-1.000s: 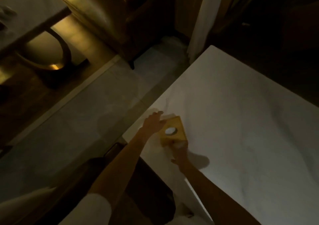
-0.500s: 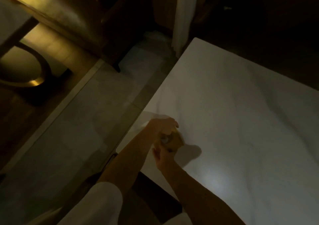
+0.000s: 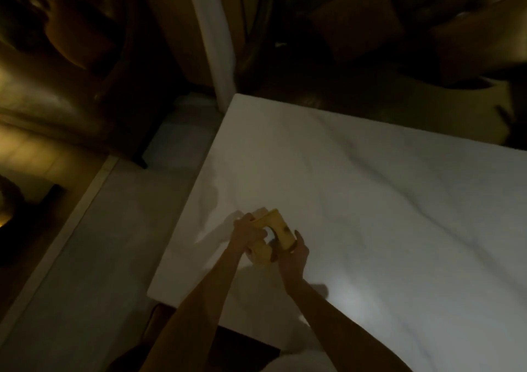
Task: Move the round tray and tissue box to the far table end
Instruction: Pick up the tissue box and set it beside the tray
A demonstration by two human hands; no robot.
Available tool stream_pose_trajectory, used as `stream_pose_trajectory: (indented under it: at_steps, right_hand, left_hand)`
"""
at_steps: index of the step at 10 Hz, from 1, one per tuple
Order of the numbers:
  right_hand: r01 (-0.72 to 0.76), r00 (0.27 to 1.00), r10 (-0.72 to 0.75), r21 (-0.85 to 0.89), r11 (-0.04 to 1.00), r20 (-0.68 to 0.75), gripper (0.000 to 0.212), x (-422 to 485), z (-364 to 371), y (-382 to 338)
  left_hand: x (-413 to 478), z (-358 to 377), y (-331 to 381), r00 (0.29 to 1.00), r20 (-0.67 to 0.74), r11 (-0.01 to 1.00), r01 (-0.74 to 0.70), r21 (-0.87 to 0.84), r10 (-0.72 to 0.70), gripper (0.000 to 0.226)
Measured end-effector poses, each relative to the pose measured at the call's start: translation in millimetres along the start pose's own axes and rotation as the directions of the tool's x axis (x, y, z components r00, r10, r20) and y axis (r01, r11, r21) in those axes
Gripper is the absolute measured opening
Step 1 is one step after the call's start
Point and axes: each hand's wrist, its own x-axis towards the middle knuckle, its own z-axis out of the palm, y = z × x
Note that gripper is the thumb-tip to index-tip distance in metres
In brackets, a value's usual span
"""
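A yellow tissue box (image 3: pixel 275 229) with a round white opening on top is held tilted above the white table (image 3: pixel 370 200), near its left edge. My left hand (image 3: pixel 245 232) grips the box's left side, fingers over the top. My right hand (image 3: pixel 293 257) holds its near right corner from below. Both forearms reach in from the bottom of the view. No round tray can be made out in this dim frame.
The table's left edge (image 3: pixel 182 214) drops to a pale floor (image 3: pixel 99 257). A white post (image 3: pixel 214 38) stands beyond the far left corner. Dark upholstered seating (image 3: pixel 71 58) lies at the left and dark cushions (image 3: pixel 399 29) behind the table.
The box was lying flat under both hands a second ago. Now it is raised and tilted between both hands, and the view has swung right over the table.
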Motion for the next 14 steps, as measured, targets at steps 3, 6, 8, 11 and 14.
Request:
stream_pose_trajectory:
  at_steps: [3, 6, 8, 11, 14]
  right_hand:
    - [-0.197, 0.943, 0.012, 0.532, 0.824, 0.332, 0.069, -18.9, -213.6, -5.6]
    - [-0.03, 0.974, -0.116, 0.621, 0.783, 0.193, 0.049, -46.6, -426.1, 55.1]
    - [-0.04, 0.992, -0.049, 0.652, 0.757, 0.118, 0.068, -69.1, -530.0, 94.2]
    - [0.085, 0.98, 0.064, 0.69, 0.719, -0.188, 0.08, -117.0, -594.3, 176.5]
    - [0.215, 0.871, 0.227, 0.753, 0.621, -0.436, 0.098, -179.1, -583.0, 261.7]
  left_hand:
    - [-105.8, 127.5, 129.8, 0.987, -0.086, 0.99, -0.135, -0.034, 0.132, 0.057]
    - [-226.3, 273.5, 157.5, 0.906, 0.213, 0.897, -0.282, -0.34, 0.366, 0.07]
    - [-263.0, 379.3, 182.2, 0.843, 0.375, 0.843, -0.157, -0.514, 0.386, 0.056]
    - [-227.2, 504.9, 172.0, 0.37, 0.381, 0.461, -0.869, -0.181, 0.847, 0.027]
    - [-340.6, 578.5, 151.7, 0.675, 0.703, 0.974, -0.165, -0.156, 0.226, 0.04]
